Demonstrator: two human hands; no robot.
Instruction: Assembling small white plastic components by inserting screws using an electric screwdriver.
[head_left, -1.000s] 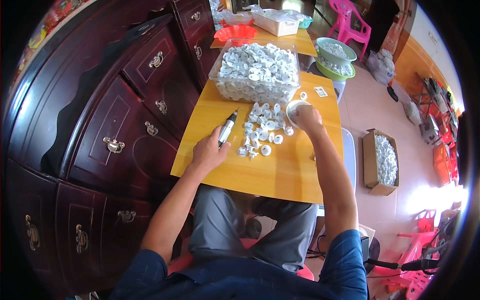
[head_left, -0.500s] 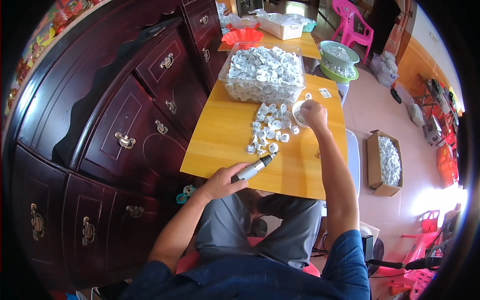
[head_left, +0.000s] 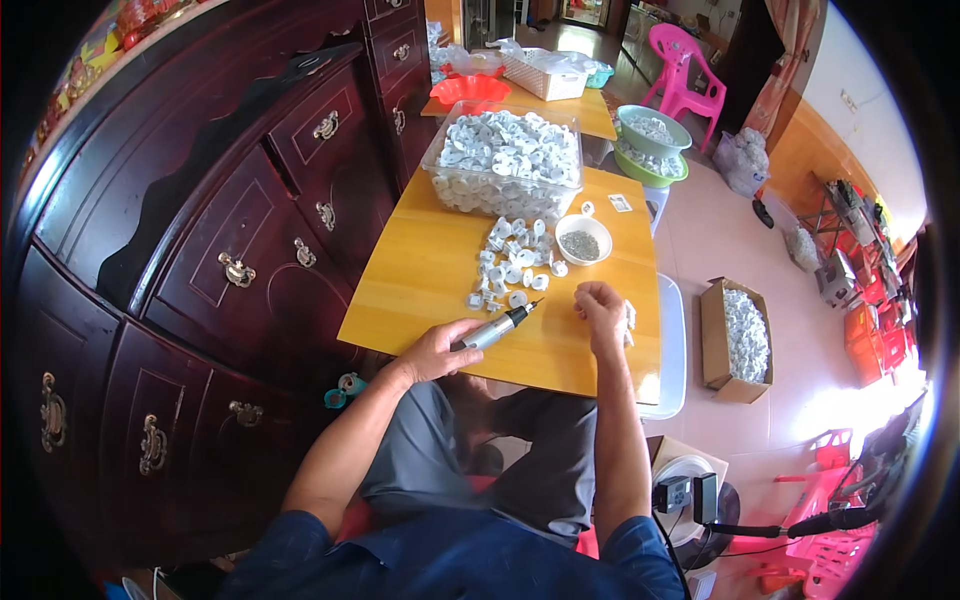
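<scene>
Left hand [head_left: 432,352] now back near bench [head_left: 420,270] edge, holding silver tool [head_left: 493,329]; right hand [head_left: 600,305] pulled from bowl [head_left: 582,240], pinching something tiny.

Counters, yellow wood [head_left: 420,285] — two, set end to end. Electric screwdriver [head_left: 495,328] — one. Small white bowl of screws [head_left: 583,240] — one. Clear plastic tub of white fittings [head_left: 505,160] — one. Loose white fittings on the counter [head_left: 510,262] — roughly twenty, too small to count exactly. Red dish [head_left: 470,90] — one. White basket [head_left: 548,72] — one. Green basins, stacked [head_left: 652,140] — two. Pink plastic chair [head_left: 685,75] — one. Cardboard box of white parts [head_left: 742,340] — one.
</scene>
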